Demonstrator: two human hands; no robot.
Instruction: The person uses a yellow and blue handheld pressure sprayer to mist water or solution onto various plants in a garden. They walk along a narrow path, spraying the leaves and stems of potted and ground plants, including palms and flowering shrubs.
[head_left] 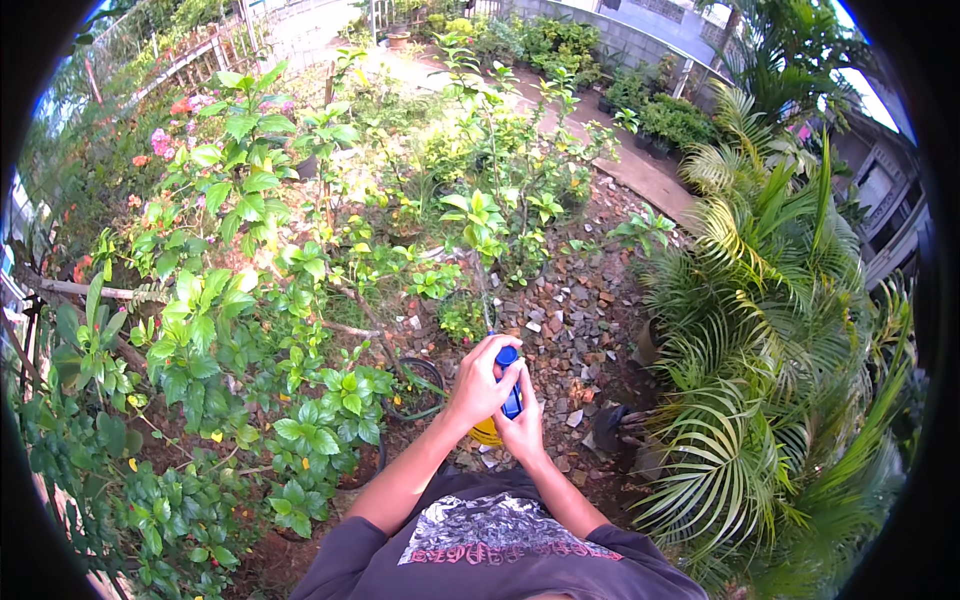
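Observation:
Both my hands are in front of my body on a pump spray bottle (511, 402) with a blue head, a round blue knob on top and a yellow body below. My left hand (478, 382) is closed around the left side of its head, near the knob. My right hand (523, 425) is wrapped about the blue grip, its thumb up by the knob. The fingers hide much of the bottle. A thin, pale streak like spray (485, 290) reaches from the front of the head toward a small leafy plant (476, 222).
Leafy shrubs (320, 430) with pink flowers (161, 142) crowd the left. Broken stones (570, 335) cover the ground ahead. Palm fronds (730, 440) spread at the right, beside a dark pot (607, 428). A black pot (418, 388) stands left of my hands. Farther off are a path (640, 172) and wall.

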